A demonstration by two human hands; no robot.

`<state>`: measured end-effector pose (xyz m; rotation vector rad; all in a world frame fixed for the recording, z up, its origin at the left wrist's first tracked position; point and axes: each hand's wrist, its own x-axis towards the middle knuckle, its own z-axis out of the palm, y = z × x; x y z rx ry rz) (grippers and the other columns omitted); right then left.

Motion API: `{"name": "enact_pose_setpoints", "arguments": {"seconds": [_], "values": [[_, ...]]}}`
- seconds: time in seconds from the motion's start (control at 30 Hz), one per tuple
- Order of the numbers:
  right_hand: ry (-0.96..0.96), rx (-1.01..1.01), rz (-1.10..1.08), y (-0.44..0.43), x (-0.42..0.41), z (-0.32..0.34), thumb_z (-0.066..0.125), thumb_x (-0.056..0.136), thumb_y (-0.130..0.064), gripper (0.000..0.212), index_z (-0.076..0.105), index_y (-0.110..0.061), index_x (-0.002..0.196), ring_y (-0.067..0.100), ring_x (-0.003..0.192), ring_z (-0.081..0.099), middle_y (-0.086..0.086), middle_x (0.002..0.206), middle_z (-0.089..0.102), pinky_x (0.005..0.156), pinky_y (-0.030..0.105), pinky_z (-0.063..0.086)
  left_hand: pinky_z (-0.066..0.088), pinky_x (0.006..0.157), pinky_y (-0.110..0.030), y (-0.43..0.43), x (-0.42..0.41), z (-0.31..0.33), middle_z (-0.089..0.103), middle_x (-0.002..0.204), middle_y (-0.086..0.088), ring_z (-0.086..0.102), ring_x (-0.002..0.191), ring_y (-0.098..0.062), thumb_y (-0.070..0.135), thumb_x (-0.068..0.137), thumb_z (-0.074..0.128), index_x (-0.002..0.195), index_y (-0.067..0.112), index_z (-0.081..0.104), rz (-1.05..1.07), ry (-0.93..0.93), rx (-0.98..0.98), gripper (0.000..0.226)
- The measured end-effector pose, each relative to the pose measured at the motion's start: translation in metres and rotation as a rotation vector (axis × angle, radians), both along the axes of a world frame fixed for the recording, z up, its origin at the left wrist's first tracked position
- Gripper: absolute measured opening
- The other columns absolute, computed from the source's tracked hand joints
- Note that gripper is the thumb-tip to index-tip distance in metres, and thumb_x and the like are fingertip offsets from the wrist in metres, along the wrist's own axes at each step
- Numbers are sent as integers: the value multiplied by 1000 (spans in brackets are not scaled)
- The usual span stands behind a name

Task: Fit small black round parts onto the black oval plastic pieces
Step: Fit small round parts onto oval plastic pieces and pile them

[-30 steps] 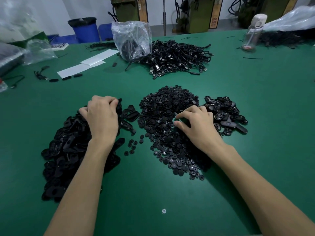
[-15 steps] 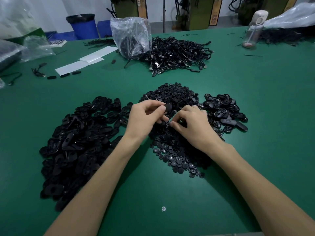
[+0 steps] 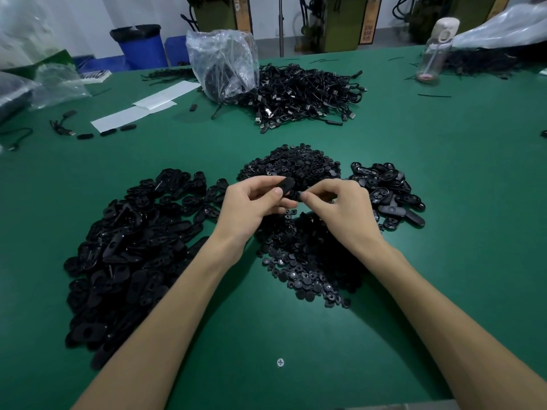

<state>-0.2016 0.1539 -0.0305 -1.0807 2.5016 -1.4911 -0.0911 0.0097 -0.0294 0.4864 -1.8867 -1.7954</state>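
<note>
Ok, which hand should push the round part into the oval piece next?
Right hand, probably: its fingertips pinch a small round part right beside the oval piece, which the left hand grips and steadies.

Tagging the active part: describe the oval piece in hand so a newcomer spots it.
On the green table, find the middle black heap of round parts. Just above it the left hand pinches one oval piece. It alone is lifted off the table; the other ovals lie in heaps.

No readable text, orange label (image 3: 368, 31) on green machine (image 3: 340, 22) too blurred to read
</note>
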Motion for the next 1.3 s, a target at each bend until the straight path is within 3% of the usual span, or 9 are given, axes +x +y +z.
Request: {"name": "enact_pose_setpoints", "arguments": {"seconds": [0.1,0.2,0.3,0.5,0.7,1.07,1.3], "values": [[-140,-121,11,1,-1,1,73,94,-31,14,78,-22,85,3,65,60,-8,73,71,65,19,47,61,82,-32,1,-1,0,75,102,-13,79,88,-30,-2,101,62,124,11,70,20,55,-32,28],[-277,-205,49,1,-1,2,72,95,-34,17,79,-21,87,17,72,65,2,78,74,71,26,52,61,80,-29,0,-2,-1,77,104,-12,79,88,-25,-1,101,62,114,7,74,33,67,-91,20],[-336,-249,92,1,-1,2,71,96,-33,17,79,-21,88,10,78,70,-2,84,77,67,15,51,61,78,-27,1,-1,-1,80,97,-11,79,87,-23,4,98,69,112,4,75,24,65,-126,16],[-332,-248,144,0,1,2,70,97,-29,17,79,-19,88,1,72,67,-6,76,76,65,11,47,61,70,-29,7,-3,-1,79,84,-11,78,76,-23,9,87,81,108,4,76,-10,88,-189,22],[-328,-247,142,0,2,3,69,97,-30,19,79,-16,88,2,72,66,-2,76,75,66,13,48,61,65,-31,6,-4,-5,78,82,-6,76,72,-21,13,88,83,103,8,78,49,100,-295,16],[-340,-241,146,-2,4,4,65,101,-27,25,76,-7,91,2,68,65,-6,75,73,64,12,45,61,62,-31,6,-5,-5,78,76,-5,75,69,-25,15,89,82,99,11,78,45,97,-270,12],[-344,-237,146,-2,4,4,60,104,-27,30,76,-5,90,8,70,66,7,85,76,65,16,47,60,61,-29,6,-5,-5,78,77,-2,75,68,-23,16,92,79,96,14,78,26,131,-268,5]]}}
